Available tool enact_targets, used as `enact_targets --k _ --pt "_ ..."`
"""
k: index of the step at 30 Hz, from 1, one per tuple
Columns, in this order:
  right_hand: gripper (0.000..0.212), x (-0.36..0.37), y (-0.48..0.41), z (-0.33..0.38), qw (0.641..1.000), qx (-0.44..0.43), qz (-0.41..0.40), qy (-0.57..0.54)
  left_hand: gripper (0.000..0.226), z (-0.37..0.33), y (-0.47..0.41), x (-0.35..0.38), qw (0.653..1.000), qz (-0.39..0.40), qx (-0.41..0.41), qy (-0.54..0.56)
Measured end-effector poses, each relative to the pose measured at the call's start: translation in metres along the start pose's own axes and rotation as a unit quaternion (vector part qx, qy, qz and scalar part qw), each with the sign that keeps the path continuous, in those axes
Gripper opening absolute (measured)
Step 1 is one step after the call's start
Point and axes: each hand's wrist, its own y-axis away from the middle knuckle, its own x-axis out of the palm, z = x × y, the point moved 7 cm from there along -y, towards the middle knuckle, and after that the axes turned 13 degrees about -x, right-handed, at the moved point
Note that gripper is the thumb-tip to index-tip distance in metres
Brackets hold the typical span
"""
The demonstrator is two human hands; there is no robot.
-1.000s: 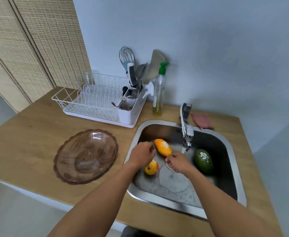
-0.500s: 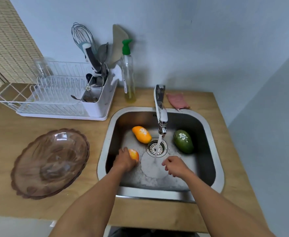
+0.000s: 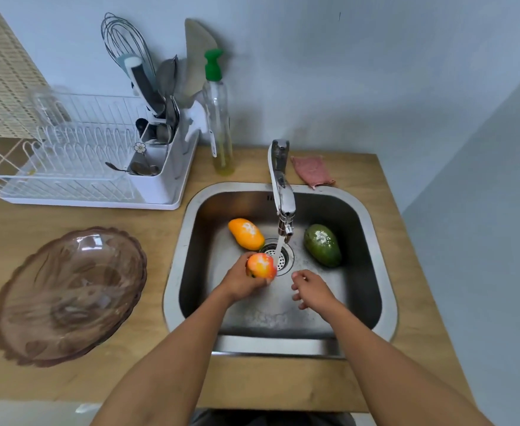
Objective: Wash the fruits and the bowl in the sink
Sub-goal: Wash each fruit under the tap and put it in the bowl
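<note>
- Bowl (image 3: 68, 296): far left on counter, outside sink (image 3: 170, 284), well apart from both my hands. Brownish clear glass, scalloped rim, nothing in it.
- Yellow mango (image 3: 246, 233): in sink, back-left of drain. Long axis back-left to front-right, white patch on top.
- My left hand (image 3: 240, 279): fingers curled round small red-orange fruit (image 3: 261, 265), holding it over drain at left edge of water stream (image 3: 278, 250).
- My right hand (image 3: 311, 289): just right of stream, fingers loosely bent, holding nothing. Likely next to rub fruit.
- Green mango (image 3: 322, 245): right of drain, nearer my right hand, 1 white patch.
</note>
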Motion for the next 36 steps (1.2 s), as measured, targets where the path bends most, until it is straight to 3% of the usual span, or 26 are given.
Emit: enact_targets --k 5,9,18,27,32,36 --pt "0.035 -0.007 -0.004 0.023 0.997 -0.006 -0.042 -0.071 0.077 -0.02 0.006 0.023 0.996 0.08 -0.013 0.045" --pt "0.041 -0.005 -0.005 0.034 0.993 -0.009 -0.035 -0.109 0.073 -0.027 0.012 0.025 0.992 0.097 -0.013 0.075" --pt "0.027 0.007 -0.002 0.058 0.988 -0.061 -0.018 -0.138 0.059 -0.029 0.019 0.009 0.975 0.129 -0.032 0.178" --pt "0.023 0.007 -0.004 0.076 0.99 -0.101 -0.039 -0.086 0.045 -0.038 0.031 0.009 0.982 0.114 -0.04 0.147" --pt "0.043 0.011 -0.005 0.072 0.989 -0.097 0.004 -0.11 0.066 -0.046 0.032 0.009 0.994 0.03 -0.048 0.092" --pt "0.029 -0.002 -0.004 0.076 0.989 -0.09 -0.039 -0.11 0.056 -0.045 0.031 0.009 0.992 0.041 -0.038 0.116"
